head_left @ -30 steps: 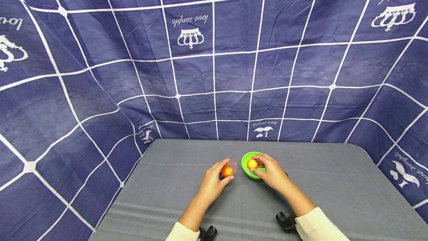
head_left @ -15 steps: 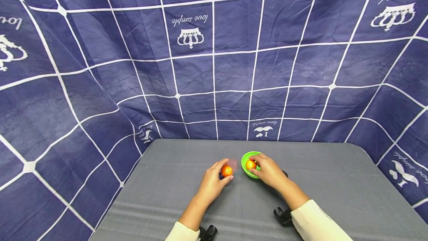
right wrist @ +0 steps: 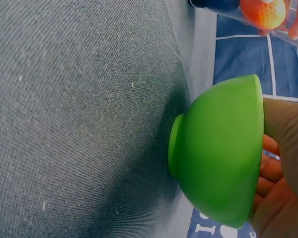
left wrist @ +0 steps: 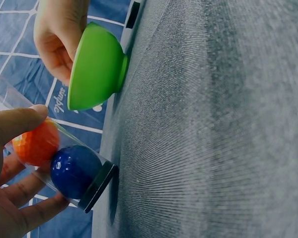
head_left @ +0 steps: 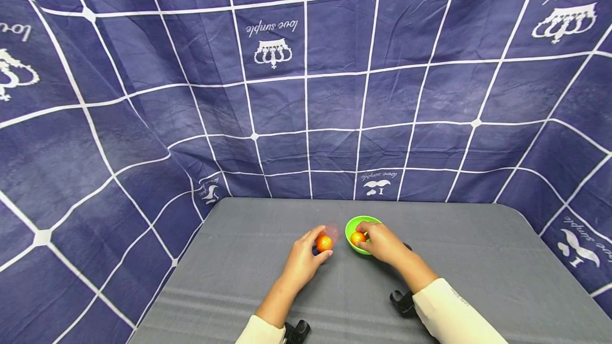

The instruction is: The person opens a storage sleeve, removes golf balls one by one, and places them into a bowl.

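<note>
My left hand [head_left: 301,256] grips a clear tube [left wrist: 10,94] whose black base [left wrist: 97,188] is down at the table. Inside the tube a dark blue ball [left wrist: 74,171] lies lowest, and an orange dimpled ball [left wrist: 37,144] sits against it. To the right stands a green bowl [head_left: 350,230]. My right hand [head_left: 384,243] reaches over its rim and has thumb and fingertips around a second orange ball [head_left: 357,238] in the bowl. Both wrist views show the bowl's outer wall, which hides that ball and those fingertips.
A grey cloth-covered table [head_left: 229,259] lies under everything. Blue curtains [head_left: 334,100] with white lines rise at the back and both sides. A black wrist device [head_left: 297,330] is on the left forearm, another black wrist device [head_left: 401,302] on the right.
My right hand has moved slightly left and deeper into the bowl with the orange ball. The left hand and tube have barely shifted.
</note>
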### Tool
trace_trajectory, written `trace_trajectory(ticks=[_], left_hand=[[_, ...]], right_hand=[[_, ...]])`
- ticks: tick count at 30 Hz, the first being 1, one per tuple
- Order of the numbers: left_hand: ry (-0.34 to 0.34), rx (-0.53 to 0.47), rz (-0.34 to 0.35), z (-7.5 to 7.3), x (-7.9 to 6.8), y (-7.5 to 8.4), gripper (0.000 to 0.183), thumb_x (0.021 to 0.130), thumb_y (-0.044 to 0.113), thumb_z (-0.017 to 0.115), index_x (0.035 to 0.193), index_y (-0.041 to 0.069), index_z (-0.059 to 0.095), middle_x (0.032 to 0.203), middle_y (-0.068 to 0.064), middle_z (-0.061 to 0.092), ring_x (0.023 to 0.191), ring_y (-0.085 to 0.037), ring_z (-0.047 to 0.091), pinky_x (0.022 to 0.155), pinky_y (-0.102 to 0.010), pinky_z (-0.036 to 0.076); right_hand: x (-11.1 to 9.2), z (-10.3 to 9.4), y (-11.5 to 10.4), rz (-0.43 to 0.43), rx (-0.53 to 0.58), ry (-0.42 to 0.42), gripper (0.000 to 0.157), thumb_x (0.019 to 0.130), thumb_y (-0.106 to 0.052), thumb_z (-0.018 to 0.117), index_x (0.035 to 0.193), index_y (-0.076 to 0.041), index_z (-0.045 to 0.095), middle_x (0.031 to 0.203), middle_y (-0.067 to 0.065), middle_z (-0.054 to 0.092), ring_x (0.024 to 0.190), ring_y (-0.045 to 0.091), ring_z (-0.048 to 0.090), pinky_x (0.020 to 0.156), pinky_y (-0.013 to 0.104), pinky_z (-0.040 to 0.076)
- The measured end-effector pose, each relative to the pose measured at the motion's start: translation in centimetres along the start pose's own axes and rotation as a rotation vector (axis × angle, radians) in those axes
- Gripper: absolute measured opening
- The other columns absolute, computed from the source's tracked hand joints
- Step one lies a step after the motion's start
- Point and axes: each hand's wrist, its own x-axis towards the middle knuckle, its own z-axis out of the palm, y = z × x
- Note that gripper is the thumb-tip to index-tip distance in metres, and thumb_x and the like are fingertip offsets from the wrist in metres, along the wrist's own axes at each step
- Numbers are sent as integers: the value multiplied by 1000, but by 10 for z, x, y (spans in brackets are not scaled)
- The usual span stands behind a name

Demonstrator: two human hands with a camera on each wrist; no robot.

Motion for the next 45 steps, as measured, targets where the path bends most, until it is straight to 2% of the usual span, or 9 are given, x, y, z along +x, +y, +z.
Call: trace_trajectory(ticks=[12, 22, 28, 33, 37, 45], left_hand=[[-13, 11, -32, 2, -1, 0, 57, 79, 16, 87, 131, 12, 63, 121, -11, 72, 108, -25, 71, 96, -43, 56], [-13, 13, -41, 3, -1, 0, 56, 78, 16, 87, 129, 13, 64, 120, -8, 73, 108, -24, 71, 96, -42, 55], [-16, -2, -49, 3, 0, 1, 55, 78, 15, 87, 127, 12, 64, 119, -5, 73, 107, -22, 71, 96, -41, 55], [-14, -9, -41, 3, -1, 2, 53, 78, 14, 87, 126, 10, 66, 118, -7, 73, 107, -23, 71, 97, -42, 55], [-12, -10, -20, 2, -1, 3, 54, 77, 13, 87, 127, 10, 66, 119, -7, 73, 108, -24, 70, 98, -42, 54], [-18, 4, 9, 1, -2, 4, 56, 77, 14, 88, 128, 12, 66, 116, -7, 72, 101, -22, 70, 91, -39, 57]], right_hand=[[-1, 1, -1, 59, -59, -14, 26, 81, -10, 82, 103, -1, 72, 94, 6, 70, 82, 15, 63, 75, 33, 54], [-3, -1, 0, 45, -42, 7, 28, 83, -10, 79, 108, 1, 71, 102, 12, 71, 89, 26, 69, 82, 42, 57], [-7, -2, -1, 54, 4, 52, 27, 86, -11, 76, 110, -1, 71, 109, 13, 69, 96, 31, 70, 86, 47, 57], [-11, -5, -2, 60, 40, 113, 27, 87, -12, 75, 112, -4, 72, 110, 11, 69, 100, 32, 69, 87, 47, 56], [-14, -7, -4, 41, 76, 171, 28, 87, -9, 75, 114, -4, 72, 110, 10, 71, 99, 30, 69, 87, 46, 57], [-22, -10, -6, -22, 142, 260, 34, 86, -4, 75, 119, 0, 70, 109, 13, 72, 96, 28, 69, 83, 46, 59]])
